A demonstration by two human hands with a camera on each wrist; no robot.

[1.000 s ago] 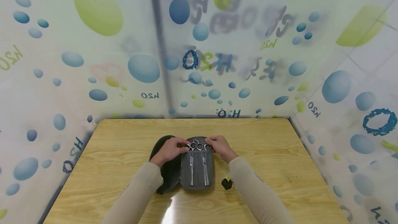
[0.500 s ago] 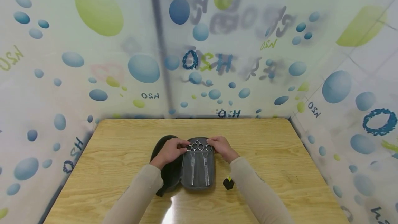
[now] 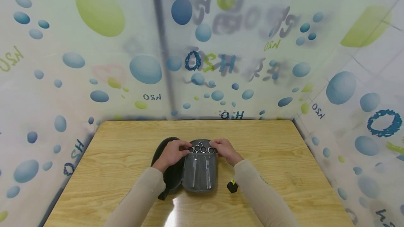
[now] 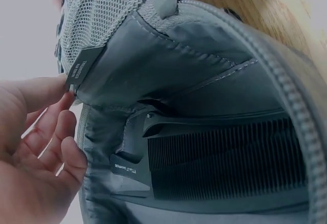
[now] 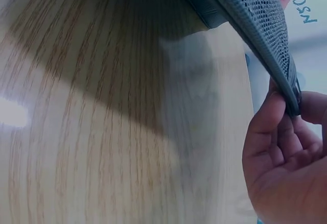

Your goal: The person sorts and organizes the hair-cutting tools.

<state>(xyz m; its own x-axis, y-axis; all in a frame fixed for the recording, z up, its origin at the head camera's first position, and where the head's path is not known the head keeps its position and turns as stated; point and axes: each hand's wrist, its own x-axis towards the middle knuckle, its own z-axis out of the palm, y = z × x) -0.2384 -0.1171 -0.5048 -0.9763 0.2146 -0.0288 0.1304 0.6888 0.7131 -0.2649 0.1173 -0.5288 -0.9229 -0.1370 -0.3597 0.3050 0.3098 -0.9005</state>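
Grey mesh case (image 3: 189, 172) shifted slightly between pinching fingers (image 5: 265, 116).

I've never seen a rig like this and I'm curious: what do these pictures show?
There is no machine here, only a person's bare left hand and right hand. The wide picture comes from a head camera; the two closer ones come from wrist cameras. On the wooden table is an open dark case. Metal rings, probably scissor handles, show above its pocket; the left wrist picture shows a black comb inside. A small black object with yellow on it lies beside the case. Each hand pinches an edge of the case.
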